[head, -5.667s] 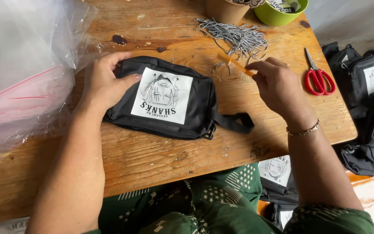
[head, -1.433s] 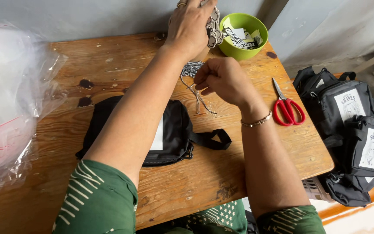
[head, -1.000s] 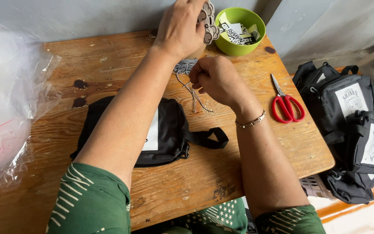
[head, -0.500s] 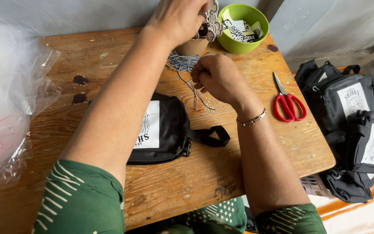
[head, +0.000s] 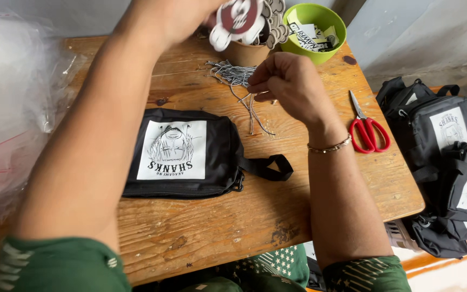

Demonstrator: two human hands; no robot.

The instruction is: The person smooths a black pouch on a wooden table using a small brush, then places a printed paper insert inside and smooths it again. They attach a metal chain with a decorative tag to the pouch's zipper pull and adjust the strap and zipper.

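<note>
One tag (head: 239, 16) now lifted, seemingly.

Black pouch (head: 182, 154) with white printed patch at centre; red-handled scissors (head: 368, 130) at 3 o'clock; lime-green bowl (head: 320, 27) at 1 o'clock; black-and-white speckled strings (head: 236, 75) at 12; dark green sleeves (head: 55, 265) with pale stripes at 6

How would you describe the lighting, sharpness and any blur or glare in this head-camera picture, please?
Head view: soft, even daylight with faint shadows on the wooden table. The black bag and red scissors are sharp. The left hand, cut by the top edge, and the card tag it holds look slightly smeared. The right hand on the cords is clear. Mild sheen on the plastic bags.
</note>
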